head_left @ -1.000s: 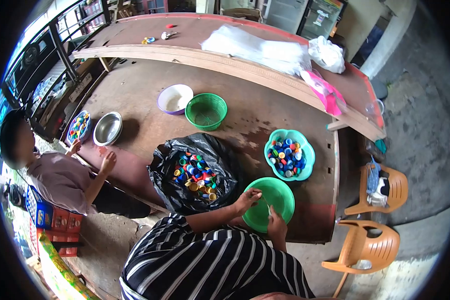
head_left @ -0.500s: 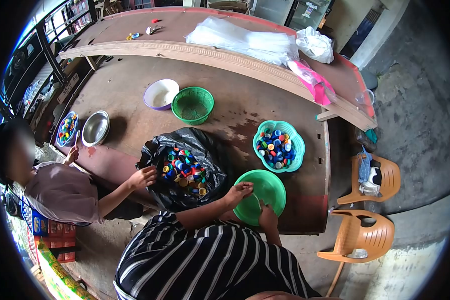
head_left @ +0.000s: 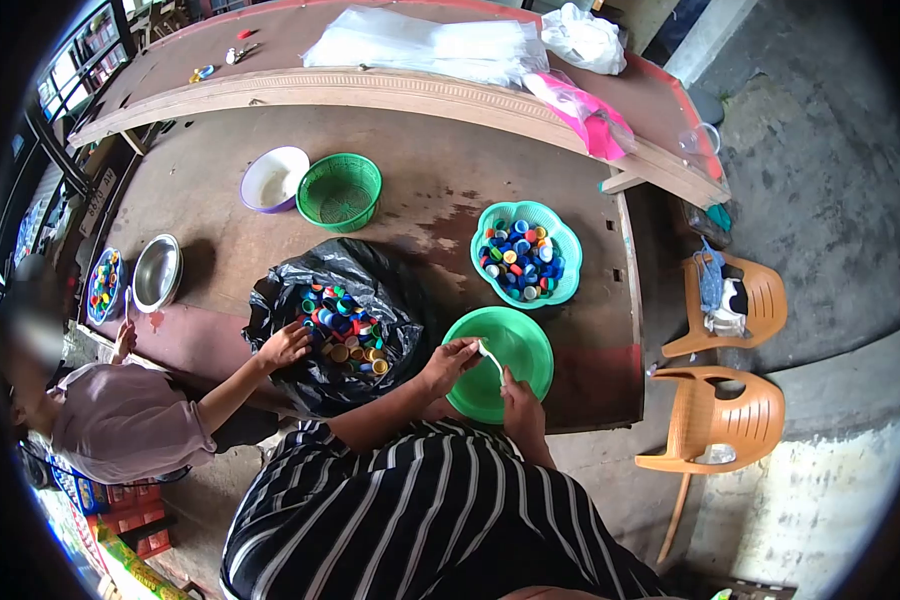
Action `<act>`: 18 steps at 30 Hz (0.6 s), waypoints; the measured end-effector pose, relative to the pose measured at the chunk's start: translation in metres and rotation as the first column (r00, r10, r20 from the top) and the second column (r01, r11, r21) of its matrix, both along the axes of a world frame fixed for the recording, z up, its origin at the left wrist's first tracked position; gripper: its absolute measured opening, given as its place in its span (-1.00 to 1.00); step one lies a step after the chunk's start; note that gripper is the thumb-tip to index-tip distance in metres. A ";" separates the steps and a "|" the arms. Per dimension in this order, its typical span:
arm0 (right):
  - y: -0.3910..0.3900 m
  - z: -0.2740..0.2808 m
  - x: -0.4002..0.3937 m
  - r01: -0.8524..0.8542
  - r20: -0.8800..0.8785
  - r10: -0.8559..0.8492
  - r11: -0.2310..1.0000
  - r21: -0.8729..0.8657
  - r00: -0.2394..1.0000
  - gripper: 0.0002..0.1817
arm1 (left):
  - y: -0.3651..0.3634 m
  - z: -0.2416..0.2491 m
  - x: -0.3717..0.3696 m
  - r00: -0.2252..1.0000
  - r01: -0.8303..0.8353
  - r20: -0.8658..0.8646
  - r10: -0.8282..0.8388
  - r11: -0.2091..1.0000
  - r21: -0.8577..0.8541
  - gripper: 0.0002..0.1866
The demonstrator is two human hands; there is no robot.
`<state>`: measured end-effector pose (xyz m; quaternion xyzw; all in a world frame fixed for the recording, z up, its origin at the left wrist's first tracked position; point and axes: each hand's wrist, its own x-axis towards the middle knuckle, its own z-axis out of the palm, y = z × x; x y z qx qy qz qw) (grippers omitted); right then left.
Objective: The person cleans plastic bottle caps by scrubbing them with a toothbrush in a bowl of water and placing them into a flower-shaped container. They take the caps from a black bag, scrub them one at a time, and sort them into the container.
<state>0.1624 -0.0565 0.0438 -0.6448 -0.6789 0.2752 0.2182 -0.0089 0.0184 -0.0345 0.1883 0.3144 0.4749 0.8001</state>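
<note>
Over the green basin (head_left: 523,385) are both of my hands. My left hand (head_left: 451,364) pinches a small white piece at the basin's left rim, close to the tip of a white-handled tool (head_left: 489,356). The handle of that tool is gripped by my right hand (head_left: 519,400), lower and to the right. Beyond the basin stands a turquoise scalloped basket (head_left: 572,262) of colourful bottle caps. To the left, a black plastic bag (head_left: 402,290) lies open with many caps inside.
A co-worker (head_left: 120,420) on the left reaches one hand (head_left: 286,345) into the bag. Farther off are a white bowl (head_left: 270,182), a green basket (head_left: 340,190), a metal bowl (head_left: 157,272) and a small basin of caps (head_left: 92,290). Two orange chairs (head_left: 735,425) stand right.
The view has shifted, so the table's things appear farther left and higher. The tool's white tip now shows beside my left fingers. The co-worker's hand has moved onto the caps in the bag.
</note>
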 end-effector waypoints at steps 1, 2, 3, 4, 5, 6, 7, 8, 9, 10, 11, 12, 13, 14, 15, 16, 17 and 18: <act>0.005 -0.008 0.005 0.027 0.145 -0.021 0.999 -0.037 0.989 -0.54 | -0.002 0.001 0.000 0.992 -0.002 -0.123 0.000 1.000 -0.018 -0.76; 0.010 -0.013 0.010 0.056 0.288 -0.034 0.996 -0.068 0.957 -0.53 | -0.002 0.003 -0.001 0.992 0.002 -0.123 -0.004 1.000 -0.018 -0.76; 0.016 -0.007 0.011 0.112 0.327 -0.062 0.984 -0.137 0.943 -0.50 | -0.003 0.010 -0.003 0.983 0.007 -0.185 -0.013 0.999 -0.035 -0.77; 0.020 -0.012 0.013 0.114 0.327 -0.064 0.984 -0.137 0.943 -0.50 | -0.002 0.014 -0.003 0.969 0.010 -0.246 -0.023 0.999 -0.052 -0.79; 0.024 -0.022 0.015 0.108 0.379 -0.053 0.986 -0.125 0.924 -0.50 | 0.000 0.015 -0.002 0.969 0.012 -0.245 -0.025 0.998 -0.054 -0.79; 0.025 -0.025 0.015 0.103 0.428 -0.044 0.988 -0.116 0.903 -0.51 | 0.000 0.015 -0.001 0.963 0.003 -0.269 -0.007 1.000 -0.014 -0.77; 0.024 -0.026 0.016 0.107 0.429 -0.045 0.987 -0.121 0.902 -0.51 | -0.001 0.014 0.000 0.956 -0.004 -0.292 0.011 1.000 0.025 -0.75; 0.025 -0.026 0.017 0.046 0.453 0.051 0.979 -0.199 0.890 -0.49 | -0.002 0.013 0.001 0.956 0.000 -0.292 0.006 1.000 0.021 -0.75; 0.026 -0.021 0.014 -0.014 0.469 0.147 0.961 -0.275 0.871 -0.48 | -0.001 0.013 0.001 0.881 0.044 -0.473 0.031 0.988 0.147 -0.71; 0.026 -0.015 0.012 -0.013 0.469 0.147 0.961 -0.276 0.871 -0.48 | 0.000 0.012 0.000 0.773 0.109 -0.629 0.083 0.959 0.261 -0.66; 0.024 -0.007 0.010 0.001 0.400 0.076 0.982 -0.189 0.913 -0.49 | 0.001 0.011 0.000 0.773 0.109 -0.629 0.082 0.960 0.259 -0.66; 0.021 0.002 0.008 0.024 0.322 0.010 0.994 -0.104 0.947 -0.49 | 0.002 0.009 -0.001 0.764 0.107 -0.636 0.108 0.951 0.289 -0.65; 0.016 0.009 0.005 0.026 0.322 0.011 0.994 -0.109 0.947 -0.49 | 0.001 0.006 -0.001 0.755 0.107 -0.643 0.131 0.942 0.318 -0.63; 0.009 0.013 0.003 -0.005 0.201 0.017 0.998 -0.057 0.979 -0.51 | 0.000 0.003 -0.003 0.755 0.109 -0.643 0.127 0.943 0.314 -0.63; 0.004 0.015 0.002 -0.027 0.077 0.027 1.000 0.002 0.997 -0.52 | 0.001 0.001 -0.004 0.753 0.130 -0.649 0.109 0.942 0.309 -0.63; 0.001 0.010 0.003 -0.023 0.077 0.023 1.000 0.004 0.997 -0.52 | 0.003 0.001 -0.005 0.750 0.152 -0.655 0.092 0.939 0.307 -0.63; -0.003 0.002 0.006 0.009 0.097 -0.005 0.999 -0.046 0.995 -0.53 | 0.002 0.000 -0.004 0.751 0.156 -0.654 0.091 0.938 0.309 -0.63; -0.005 0.001 0.007 0.041 0.120 -0.030 0.995 -0.096 0.992 -0.54 | -0.001 0.006 -0.003 0.693 0.192 -0.716 0.084 0.936 0.295 -0.64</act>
